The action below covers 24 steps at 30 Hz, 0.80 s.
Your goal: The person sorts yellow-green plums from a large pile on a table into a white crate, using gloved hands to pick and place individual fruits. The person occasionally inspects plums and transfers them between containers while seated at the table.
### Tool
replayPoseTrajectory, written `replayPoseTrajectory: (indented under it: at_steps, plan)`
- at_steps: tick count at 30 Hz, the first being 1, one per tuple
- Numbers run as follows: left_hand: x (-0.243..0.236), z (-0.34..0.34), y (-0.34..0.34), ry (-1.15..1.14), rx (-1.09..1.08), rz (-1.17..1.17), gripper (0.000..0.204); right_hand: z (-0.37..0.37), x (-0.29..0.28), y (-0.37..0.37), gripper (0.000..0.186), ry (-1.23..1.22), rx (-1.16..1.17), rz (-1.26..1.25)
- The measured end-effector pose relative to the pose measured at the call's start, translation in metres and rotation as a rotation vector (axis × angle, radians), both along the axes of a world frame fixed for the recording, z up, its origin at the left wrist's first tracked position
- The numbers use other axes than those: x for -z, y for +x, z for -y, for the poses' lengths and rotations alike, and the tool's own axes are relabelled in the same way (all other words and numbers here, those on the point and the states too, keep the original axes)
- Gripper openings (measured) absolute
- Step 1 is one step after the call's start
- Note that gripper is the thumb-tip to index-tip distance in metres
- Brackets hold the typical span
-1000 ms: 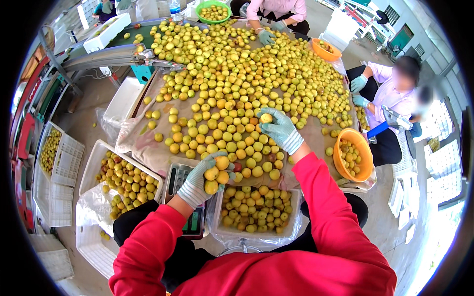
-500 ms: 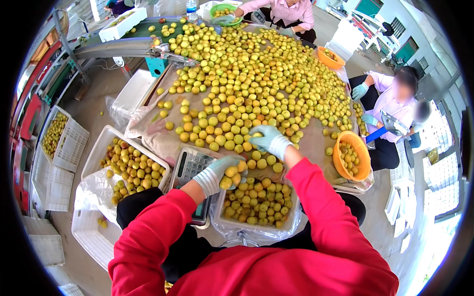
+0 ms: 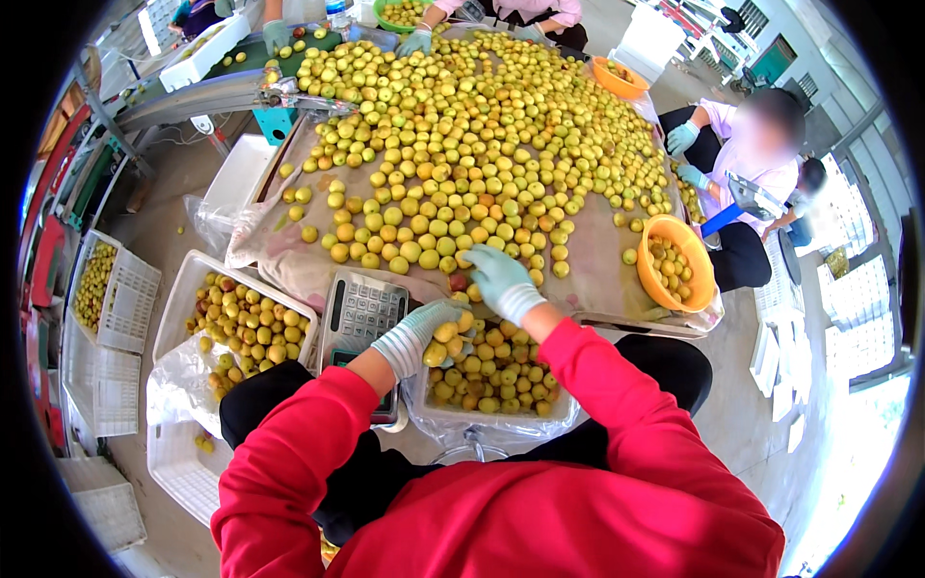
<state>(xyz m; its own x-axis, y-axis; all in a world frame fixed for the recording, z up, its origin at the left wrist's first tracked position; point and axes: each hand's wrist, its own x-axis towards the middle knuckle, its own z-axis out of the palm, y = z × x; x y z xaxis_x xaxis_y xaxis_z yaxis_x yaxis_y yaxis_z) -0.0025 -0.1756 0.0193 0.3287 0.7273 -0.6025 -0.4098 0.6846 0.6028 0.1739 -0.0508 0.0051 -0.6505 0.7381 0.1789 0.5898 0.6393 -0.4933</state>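
My left hand [image 3: 424,335], in a striped grey glove, holds several yellow fruits [image 3: 446,335] above a crate of fruit [image 3: 496,380] lined with clear plastic. My right hand [image 3: 496,279], gloved pale blue, is just above the front row of loose fruit on the cloth-covered table [image 3: 270,236], fingers curved and apart; a reddish fruit [image 3: 458,282] shows beside its thumb. Whether its fingertips touch a fruit is unclear. A scale [image 3: 361,313] with a keypad stands left of my left hand, partly hidden by my wrist.
A white crate of fruit [image 3: 251,328] stands at left, an orange bowl [image 3: 674,265] at right. Co-workers in pink [image 3: 756,159] sit at the right and far side [image 3: 535,14]. A gloved hand [image 3: 277,34] is over a green conveyor [image 3: 246,58]. More crates [image 3: 116,303] line the left.
My right hand has moved left and down toward the table's front, without the fruit it held earlier. My left hand keeps its fruits. Another person's hand has appeared over the conveyor.
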Motion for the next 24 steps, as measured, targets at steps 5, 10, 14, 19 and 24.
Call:
replayPoseTrajectory:
  at_steps: [5,10,14,19,24]
  plan:
    - [0.015,0.005,0.007,0.034,-0.038,0.063,0.052,-0.013,0.039,0.104,0.026,0.336,0.081,0.212]
    - [0.012,0.003,0.01,-0.008,-0.041,0.076,0.048,-0.059,0.047,0.145,0.015,0.41,0.453,0.299]
    - [0.019,-0.002,0.012,-0.002,-0.036,0.061,0.048,-0.09,0.021,0.11,0.014,0.148,0.39,0.276]
    - [0.028,-0.002,0.01,0.058,-0.04,0.148,0.052,-0.122,0.031,0.061,0.025,0.107,0.323,0.573]
    - [0.012,-0.004,0.01,0.042,-0.087,0.234,0.049,-0.144,0.029,0.071,0.02,0.107,0.42,0.578]
